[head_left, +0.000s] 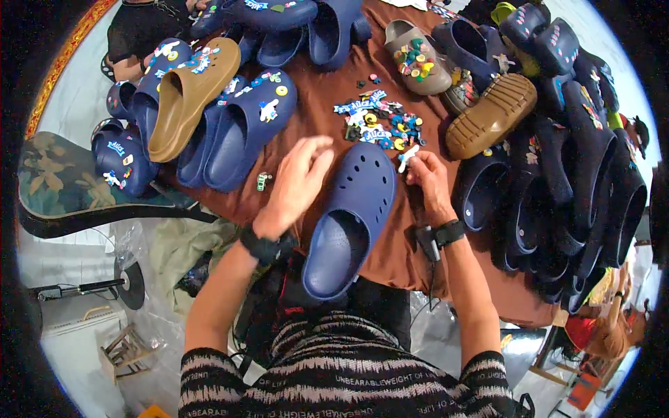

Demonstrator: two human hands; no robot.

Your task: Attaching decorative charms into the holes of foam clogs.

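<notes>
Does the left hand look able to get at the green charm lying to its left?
Probably yes: the left hand looks empty, and only brown cloth shows between it and the green charm.

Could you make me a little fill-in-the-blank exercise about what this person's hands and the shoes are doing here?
1. The right hand pinches a small, mostly ____ charm.
2. The plain clog between the two hands is ____ in colour.
3. The left hand is open and holds ____.
4. Beyond the right hand, a brown clog shows its ridged ____.

Missing words: white; blue; nothing; sole.
</notes>
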